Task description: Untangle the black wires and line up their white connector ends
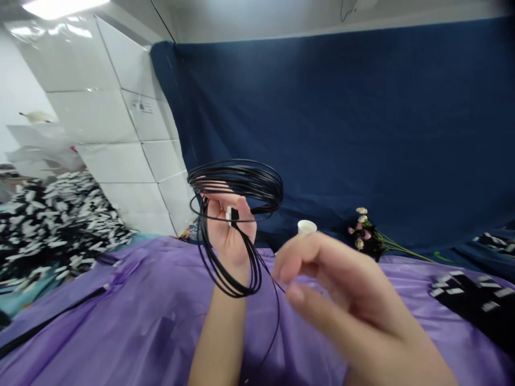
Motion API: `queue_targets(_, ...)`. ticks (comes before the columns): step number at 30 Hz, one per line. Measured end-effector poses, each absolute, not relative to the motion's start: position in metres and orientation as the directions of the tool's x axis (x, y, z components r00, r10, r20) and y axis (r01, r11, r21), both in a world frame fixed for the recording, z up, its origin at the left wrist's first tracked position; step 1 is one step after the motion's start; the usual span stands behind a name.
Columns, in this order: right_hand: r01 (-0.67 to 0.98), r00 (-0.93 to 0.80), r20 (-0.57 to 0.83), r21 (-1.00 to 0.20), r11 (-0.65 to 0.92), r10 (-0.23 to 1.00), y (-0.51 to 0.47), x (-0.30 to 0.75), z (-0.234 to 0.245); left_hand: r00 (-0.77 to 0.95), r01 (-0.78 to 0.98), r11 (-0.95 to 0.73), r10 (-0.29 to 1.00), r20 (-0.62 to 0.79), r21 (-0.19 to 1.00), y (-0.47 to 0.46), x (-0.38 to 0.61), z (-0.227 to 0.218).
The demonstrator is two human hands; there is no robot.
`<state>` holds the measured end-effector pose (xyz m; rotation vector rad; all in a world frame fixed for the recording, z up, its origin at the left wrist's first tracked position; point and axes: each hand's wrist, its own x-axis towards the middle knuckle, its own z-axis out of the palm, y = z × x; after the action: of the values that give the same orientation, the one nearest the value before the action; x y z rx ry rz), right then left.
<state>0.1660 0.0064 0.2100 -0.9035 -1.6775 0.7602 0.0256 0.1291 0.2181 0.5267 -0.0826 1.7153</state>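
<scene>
My left hand is raised in the middle of the view, holding a coil of thin black cable. Several loops stand round the fingers, and more loops hang down about the wrist. A small white piece shows against the palm beside the thumb. In front and to the right is my right hand, blurred, its thumb and forefinger nearly meeting on a strand that runs out from the coil. Another loose strand of the cable hangs down between the two arms.
A purple cloth covers the table. Heaps of black cables with white ends lie at the left, and another bundle at the right. Behind stand a white cup, artificial flowers, white boxes and a blue curtain.
</scene>
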Motion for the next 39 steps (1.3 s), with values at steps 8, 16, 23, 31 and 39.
queue_targets(8,0.497,-0.534,0.154,-0.738,0.457,0.831,0.049,0.164,0.203,-0.106,-0.92,-0.242,0.911,0.399,0.308,0.128,0.018,0.215)
queue_targets(16,0.558,-0.491,0.148,-0.703,0.441,0.858,0.042,0.166,0.21,-0.121,-0.903,-0.266,0.91,0.396,0.336,0.131,0.016,0.211)
queue_targets(23,0.547,-0.363,0.235,-0.729,0.411,0.902,0.041,0.18,0.204,-0.143,-0.904,-0.273,0.919,0.368,0.329,0.126,0.017,0.217)
queue_targets(31,0.515,-0.133,0.603,-0.636,0.575,0.787,0.024,0.191,0.213,-0.082,-0.883,-0.22,0.942,0.324,0.415,0.12,0.028,0.217)
queue_targets(39,0.394,0.269,0.736,-0.672,0.627,0.621,0.018,0.17,0.21,0.12,-0.942,-0.032,0.898,0.423,0.335,0.116,0.042,0.212)
